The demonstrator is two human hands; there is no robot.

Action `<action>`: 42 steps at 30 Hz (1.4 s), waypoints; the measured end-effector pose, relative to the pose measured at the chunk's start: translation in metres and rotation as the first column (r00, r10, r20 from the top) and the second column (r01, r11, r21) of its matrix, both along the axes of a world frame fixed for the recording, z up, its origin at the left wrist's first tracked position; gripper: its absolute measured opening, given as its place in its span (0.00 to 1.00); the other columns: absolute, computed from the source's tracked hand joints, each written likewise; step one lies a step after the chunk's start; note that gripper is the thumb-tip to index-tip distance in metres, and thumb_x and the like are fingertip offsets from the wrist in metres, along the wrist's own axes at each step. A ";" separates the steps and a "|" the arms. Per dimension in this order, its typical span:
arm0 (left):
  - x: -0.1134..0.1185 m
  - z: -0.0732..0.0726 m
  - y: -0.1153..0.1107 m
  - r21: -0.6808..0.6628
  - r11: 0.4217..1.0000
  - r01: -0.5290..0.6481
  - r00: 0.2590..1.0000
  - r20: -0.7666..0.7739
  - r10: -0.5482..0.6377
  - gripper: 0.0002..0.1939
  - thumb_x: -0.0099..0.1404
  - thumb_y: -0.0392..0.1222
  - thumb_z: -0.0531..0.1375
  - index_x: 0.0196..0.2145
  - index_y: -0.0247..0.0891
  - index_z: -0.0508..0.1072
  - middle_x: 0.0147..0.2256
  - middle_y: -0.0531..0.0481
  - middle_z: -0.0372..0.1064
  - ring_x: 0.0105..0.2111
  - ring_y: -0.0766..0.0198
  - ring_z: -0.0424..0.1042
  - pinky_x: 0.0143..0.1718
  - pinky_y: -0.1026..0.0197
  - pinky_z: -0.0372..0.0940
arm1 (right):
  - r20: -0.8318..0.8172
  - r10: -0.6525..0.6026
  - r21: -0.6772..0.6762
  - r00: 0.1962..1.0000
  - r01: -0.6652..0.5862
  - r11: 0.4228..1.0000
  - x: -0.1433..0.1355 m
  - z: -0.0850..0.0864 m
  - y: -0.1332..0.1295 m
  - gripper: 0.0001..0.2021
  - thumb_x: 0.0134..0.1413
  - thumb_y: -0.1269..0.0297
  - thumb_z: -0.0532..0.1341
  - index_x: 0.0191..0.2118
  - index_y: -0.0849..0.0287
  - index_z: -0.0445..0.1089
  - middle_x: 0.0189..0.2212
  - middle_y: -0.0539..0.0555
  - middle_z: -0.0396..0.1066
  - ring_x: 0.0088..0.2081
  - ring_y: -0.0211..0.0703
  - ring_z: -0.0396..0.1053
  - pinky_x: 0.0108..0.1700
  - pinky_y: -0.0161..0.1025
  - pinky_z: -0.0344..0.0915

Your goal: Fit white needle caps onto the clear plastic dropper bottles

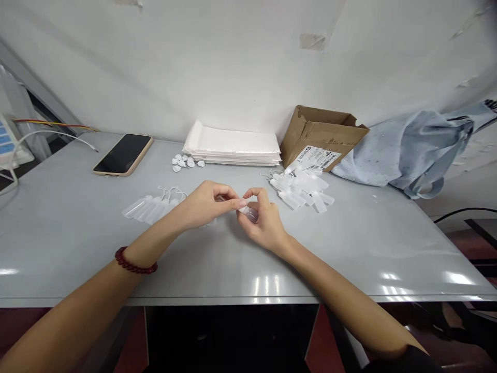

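My left hand (pixel 205 203) and my right hand (pixel 267 224) meet over the middle of the table. Between their fingertips is a small clear plastic piece (pixel 252 213) with a white end. My left thumb and fingers pinch the white end, while my right fingers curl round the clear part; both hands partly hide it. Left of my left hand lies a row of translucent plastic pieces with white cords (pixel 149 208). A loose pile of similar translucent pieces (pixel 301 187) lies beyond my right hand. Several small white plastic bits (pixel 182 162) sit farther back.
A stack of white envelopes (pixel 236 142) rests against the wall beside an open cardboard box (pixel 330 135). A light blue cloth bag (pixel 392 147) slumps at the right. A phone (pixel 123 154) and a white cable (pixel 58 133) lie at the left of the grey table (pixel 217 274).
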State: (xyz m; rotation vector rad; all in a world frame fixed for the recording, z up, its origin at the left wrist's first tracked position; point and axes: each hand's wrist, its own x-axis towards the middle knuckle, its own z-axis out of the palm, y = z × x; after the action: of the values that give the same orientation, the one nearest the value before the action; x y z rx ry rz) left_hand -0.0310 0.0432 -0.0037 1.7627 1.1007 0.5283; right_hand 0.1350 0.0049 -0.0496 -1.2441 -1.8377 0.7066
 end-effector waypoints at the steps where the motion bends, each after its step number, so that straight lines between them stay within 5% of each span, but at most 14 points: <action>1: 0.000 0.000 0.000 0.019 1.000 0.002 1.000 -0.023 -0.002 0.17 0.59 0.55 0.60 0.29 0.37 0.77 0.23 0.53 0.69 0.23 0.68 0.62 0.23 0.65 0.54 | 0.008 0.004 -0.001 1.000 -0.004 1.000 0.000 -0.001 0.000 0.12 0.50 0.68 0.55 0.40 0.54 0.51 0.16 0.39 0.58 0.16 0.33 0.53 0.22 0.32 0.48; 7: 0.001 -0.002 -0.001 0.098 0.993 0.066 0.996 -0.067 -0.059 0.19 0.61 0.55 0.57 0.28 0.37 0.77 0.23 0.53 0.69 0.22 0.68 0.60 0.23 0.65 0.54 | -0.042 0.019 -0.067 0.999 -0.022 0.997 0.000 0.001 0.000 0.13 0.48 0.69 0.56 0.40 0.54 0.52 0.16 0.38 0.58 0.16 0.32 0.52 0.22 0.32 0.46; 14: 0.000 -0.002 -0.002 0.166 0.983 0.083 0.996 0.029 -0.089 0.11 0.59 0.48 0.61 0.29 0.38 0.77 0.30 0.52 0.73 0.30 0.65 0.67 0.33 0.64 0.61 | -0.329 0.011 -0.323 0.944 -0.123 0.938 0.001 0.013 -0.002 0.15 0.47 0.65 0.60 0.39 0.53 0.53 0.14 0.37 0.53 0.16 0.30 0.46 0.20 0.29 0.44; 18: 0.000 0.000 -0.003 0.137 0.988 0.070 0.995 0.068 -0.080 0.10 0.58 0.47 0.62 0.30 0.39 0.76 0.29 0.52 0.73 0.30 0.65 0.68 0.34 0.64 0.62 | -0.412 0.031 -0.354 0.911 -0.191 0.915 0.002 0.014 -0.001 0.16 0.47 0.63 0.62 0.39 0.53 0.53 0.15 0.37 0.52 0.17 0.29 0.46 0.20 0.28 0.45; 28: 0.001 0.001 -0.003 0.085 0.995 0.049 0.999 -0.013 -0.048 0.19 0.61 0.54 0.58 0.22 0.37 0.72 0.19 0.55 0.61 0.19 0.70 0.54 0.20 0.65 0.49 | -0.121 0.014 -0.085 0.993 -0.024 0.996 0.000 0.011 -0.005 0.14 0.49 0.68 0.57 0.40 0.54 0.51 0.15 0.38 0.59 0.16 0.32 0.52 0.22 0.31 0.47; 42: 0.004 -0.006 -0.007 0.184 0.981 0.061 0.998 -0.040 -0.055 0.18 0.64 0.52 0.55 0.25 0.37 0.72 0.22 0.55 0.63 0.25 0.68 0.59 0.26 0.64 0.53 | -0.084 0.020 -0.144 0.996 -0.032 0.989 0.004 0.013 -0.004 0.14 0.50 0.67 0.57 0.40 0.54 0.52 0.14 0.38 0.56 0.15 0.32 0.50 0.21 0.31 0.45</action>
State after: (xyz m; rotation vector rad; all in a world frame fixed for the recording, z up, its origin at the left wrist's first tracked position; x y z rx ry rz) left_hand -0.0268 0.0364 -0.0093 1.9659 1.0481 0.5815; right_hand 0.1389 0.0005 -0.0366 -1.2656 -1.7636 0.9075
